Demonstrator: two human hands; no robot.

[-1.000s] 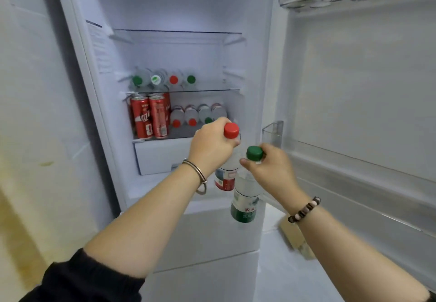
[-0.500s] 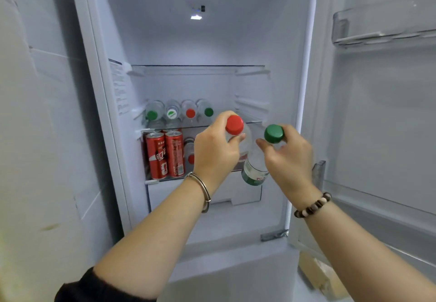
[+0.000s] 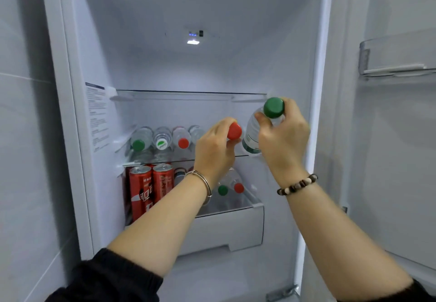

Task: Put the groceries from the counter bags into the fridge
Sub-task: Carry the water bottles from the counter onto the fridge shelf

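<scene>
Movement since the earlier frame is upward. Left hand (image 3: 215, 151) curls round the red-capped bottle (image 3: 234, 131) at the middle shelf (image 3: 160, 160); right hand (image 3: 283, 141) grips the green-capped bottle (image 3: 251, 134), raised higher beside it.

Your black left sleeve (image 3: 113, 278) and right sleeve (image 3: 422, 292) stop near the elbows, forearms bare. A thin silver bangle (image 3: 205, 183) circles the wrist of your left hand (image 3: 214, 153); a bracelet (image 3: 297, 184) of dark brown, tan and cream round beads rings the wrist of your right hand (image 3: 283, 143).
</scene>
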